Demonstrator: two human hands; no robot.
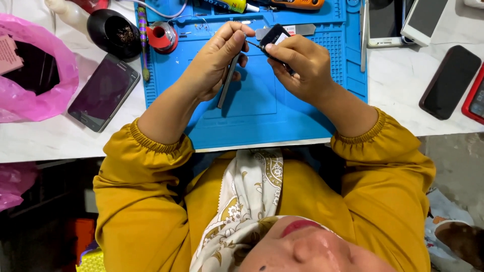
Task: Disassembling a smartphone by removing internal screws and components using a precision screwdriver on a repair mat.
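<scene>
Over the blue work mat (262, 116) on the bench (60, 141), both hands are raised and busy. The left hand (217, 63) is curled, fingers pinched around metal tweezers (229, 80), their handle trailing down toward the mat's middle and their tip reaching across to the right hand. The right hand (302, 65) is folded tight, thumb and fingers gripping a small black part (275, 35) just above the mat's upper half. Left of the mat lies a dark phone (103, 93); right of it, another black phone (450, 81).
</scene>
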